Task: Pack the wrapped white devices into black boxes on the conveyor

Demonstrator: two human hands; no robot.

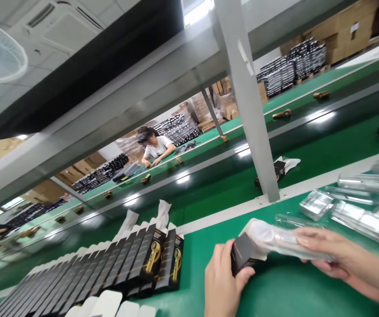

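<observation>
My left hand [222, 279] is wrapped round a small black cardboard box [243, 253] whose open end faces right. In my right hand [328, 248] is a clear plastic blister tray [285, 241], gripped by its right part. The tray's rounded left end meets the box's open flaps; whether any of it is inside I cannot tell. Several more clear plastic trays [357, 215] lie loose on the green table behind my right hand. A long row of black boxes [136, 259] with a gold product picture stands to the left of my left hand.
A grey metal post [247, 110] rises from the table's back edge. Beyond it a green conveyor [205, 180] carries gold handheld items [281, 114] and a black box with white wrapping [279, 168]. Across it, a person [158, 147] works. White box flaps [106, 304] show at the lower left.
</observation>
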